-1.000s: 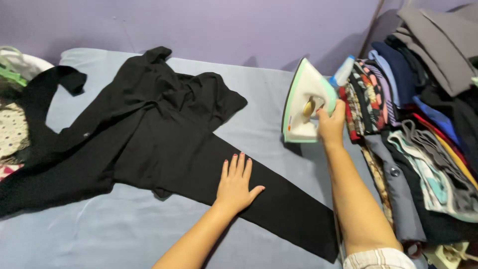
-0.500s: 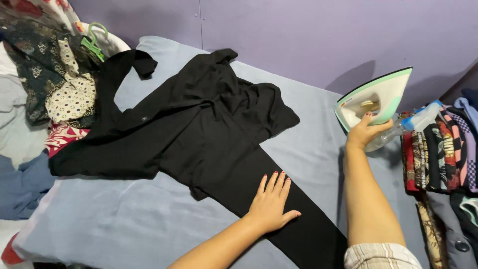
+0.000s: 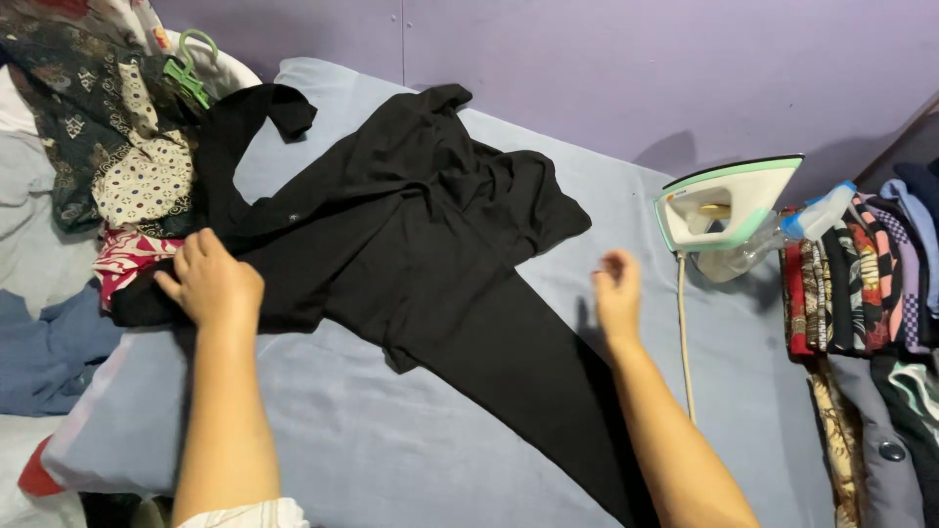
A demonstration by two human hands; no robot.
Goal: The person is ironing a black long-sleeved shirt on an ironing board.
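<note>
A black garment (image 3: 421,244) lies spread across the grey-blue padded surface (image 3: 411,440). My left hand (image 3: 210,284) rests on its left part, fingers curled down on the cloth near the surface's left edge; whether it grips the cloth I cannot tell. My right hand (image 3: 616,293) hovers, blurred, just right of the garment's long lower part, fingers apart and holding nothing. A white and green iron (image 3: 729,210) stands upright to the right of that hand, its cord (image 3: 682,332) running down the surface.
A pile of patterned clothes (image 3: 108,147) with a green hanger (image 3: 186,73) lies at the far left. Folded clothes (image 3: 871,293) are stacked at the right edge, a spray bottle (image 3: 817,215) against them. A purple wall (image 3: 587,59) closes the back.
My right hand has let go of the iron, which now stands upright, and moved left toward the garment. My left hand has shifted from the garment's lower part to its left end.
</note>
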